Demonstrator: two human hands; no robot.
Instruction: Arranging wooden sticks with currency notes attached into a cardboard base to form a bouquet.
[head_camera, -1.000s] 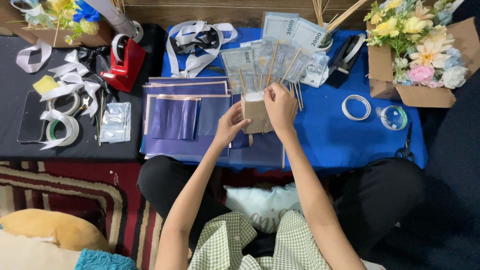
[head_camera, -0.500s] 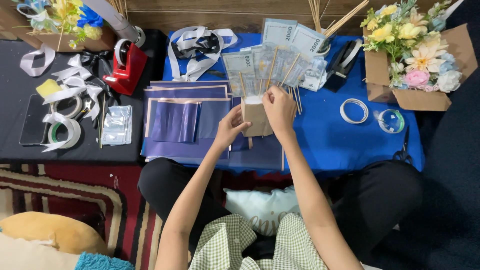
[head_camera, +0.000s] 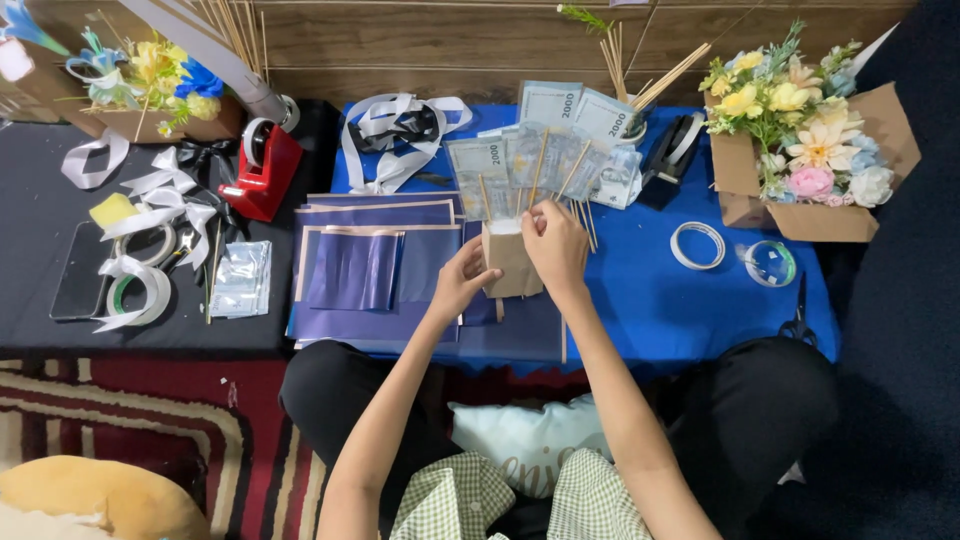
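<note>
Holding a small brown paper-wrapped block between both hands, so the hands sit close together right over the blue tablecloth. Left hand grips the block's left side, fingers curled around it. Right hand is clamped on its top right edge, fingertips pinching near the wooden skewers poking up out of it. Banknotes are fanned out on those sticks just beyond the hands. Left of the left hand there's a stack of shiny purple wrapping sheets, and a red tape dispenser further out. Well off to the right of the right hand: a tape roll and a cardboard box of flowers.
</note>
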